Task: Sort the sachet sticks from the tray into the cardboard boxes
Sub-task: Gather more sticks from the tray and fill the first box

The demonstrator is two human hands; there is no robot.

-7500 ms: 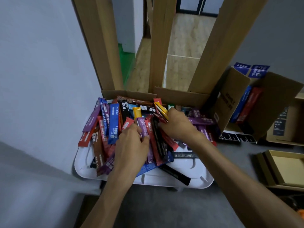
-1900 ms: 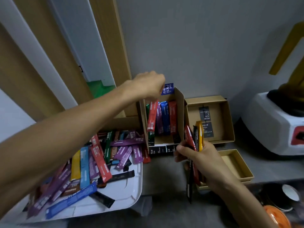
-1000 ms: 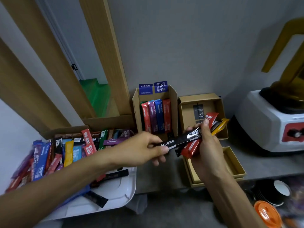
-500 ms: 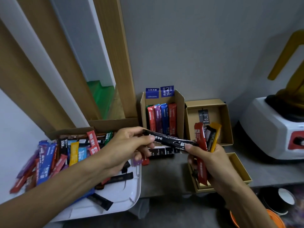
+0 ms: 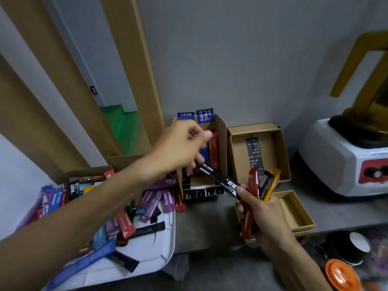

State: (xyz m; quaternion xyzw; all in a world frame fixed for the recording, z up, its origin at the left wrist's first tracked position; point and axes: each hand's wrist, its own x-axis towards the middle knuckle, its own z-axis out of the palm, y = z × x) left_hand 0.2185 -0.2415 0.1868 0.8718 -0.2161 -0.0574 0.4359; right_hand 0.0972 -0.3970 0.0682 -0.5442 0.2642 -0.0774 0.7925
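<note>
My right hand (image 5: 266, 213) grips a bunch of sachet sticks: a red one (image 5: 251, 198), a dark one and a yellow one (image 5: 271, 185), and its thumb pins the lower end of a black stick (image 5: 220, 180). That black stick slants up to my left hand (image 5: 182, 148), which is blurred with curled fingers in front of the upright cardboard box (image 5: 222, 141). Whether it grips the stick's upper end is unclear. Red and blue sticks stand in that box. The white tray (image 5: 147, 248) at lower left holds several mixed sticks.
An open square cardboard box (image 5: 237, 156) with dark cards leans by the wall, and a shallow box (image 5: 294, 208) lies behind my right hand. A white blender base (image 5: 336, 160) stands at right. A cup (image 5: 354, 246) and an orange lid (image 5: 340, 276) sit lower right.
My left hand has risen from the tray side to the front of the upright box. The black stick now tilts up towards it. My right hand keeps its bunch almost in place.
</note>
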